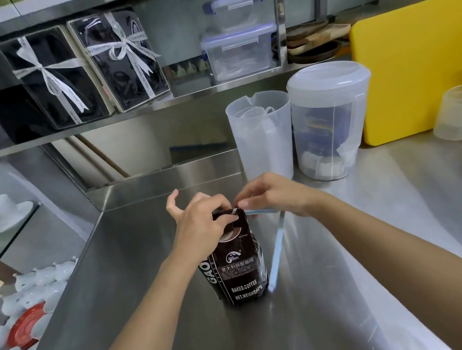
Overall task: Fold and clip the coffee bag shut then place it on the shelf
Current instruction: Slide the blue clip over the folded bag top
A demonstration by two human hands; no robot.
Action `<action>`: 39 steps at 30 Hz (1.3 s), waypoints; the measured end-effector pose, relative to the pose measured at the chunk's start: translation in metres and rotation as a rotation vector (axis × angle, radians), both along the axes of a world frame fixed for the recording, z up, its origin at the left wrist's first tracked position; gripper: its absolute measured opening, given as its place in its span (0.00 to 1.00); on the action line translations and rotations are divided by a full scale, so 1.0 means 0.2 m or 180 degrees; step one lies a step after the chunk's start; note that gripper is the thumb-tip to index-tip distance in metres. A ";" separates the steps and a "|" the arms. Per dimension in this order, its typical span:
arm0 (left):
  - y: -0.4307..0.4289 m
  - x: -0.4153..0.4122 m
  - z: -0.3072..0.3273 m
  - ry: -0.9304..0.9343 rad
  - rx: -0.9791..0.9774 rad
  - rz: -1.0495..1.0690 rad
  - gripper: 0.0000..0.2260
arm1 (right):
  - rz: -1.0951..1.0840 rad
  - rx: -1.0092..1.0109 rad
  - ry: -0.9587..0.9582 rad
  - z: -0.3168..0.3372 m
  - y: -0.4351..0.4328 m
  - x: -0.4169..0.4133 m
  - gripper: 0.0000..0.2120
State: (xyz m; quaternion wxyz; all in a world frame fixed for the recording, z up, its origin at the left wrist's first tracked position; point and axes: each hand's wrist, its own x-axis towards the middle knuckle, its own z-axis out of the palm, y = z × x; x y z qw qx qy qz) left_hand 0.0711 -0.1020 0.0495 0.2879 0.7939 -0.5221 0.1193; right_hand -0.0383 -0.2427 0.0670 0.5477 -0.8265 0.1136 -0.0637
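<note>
A dark brown coffee bag with white lettering stands upright on the steel counter. My left hand pinches its folded top edge. My right hand holds one arm of a long pale blue sealing clip at the bag's top right corner. The clip is hinged open: one arm lies along the fold, the other hangs down beside the bag to the counter. The steel shelf runs above the back of the counter.
Two black gift boxes with white ribbons and stacked clear lidded boxes fill the shelf. A clear measuring jug and a lidded plastic container stand behind the bag. A yellow board leans at right. White cups sit at left.
</note>
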 end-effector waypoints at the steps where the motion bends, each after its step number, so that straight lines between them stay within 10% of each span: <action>1: 0.00 0.00 0.00 0.0050 -0.0014 0.0020 0.05 | 0.0195 0.0065 0.0115 0.01 -0.03 -0.03 0.13; 8: -0.03 0.00 0.01 0.0154 0.0089 0.0160 0.05 | 0.0856 -0.0614 0.0605 -0.06 -0.10 -0.12 0.34; 23: -0.02 0.00 0.05 0.0365 0.0349 0.0220 0.08 | 0.0095 -0.0416 -0.0375 -0.14 -0.02 -0.03 0.09; 39: -0.03 -0.04 0.07 0.0686 0.0439 0.0212 0.08 | 0.0036 -0.0721 -0.0226 -0.15 0.04 0.04 0.14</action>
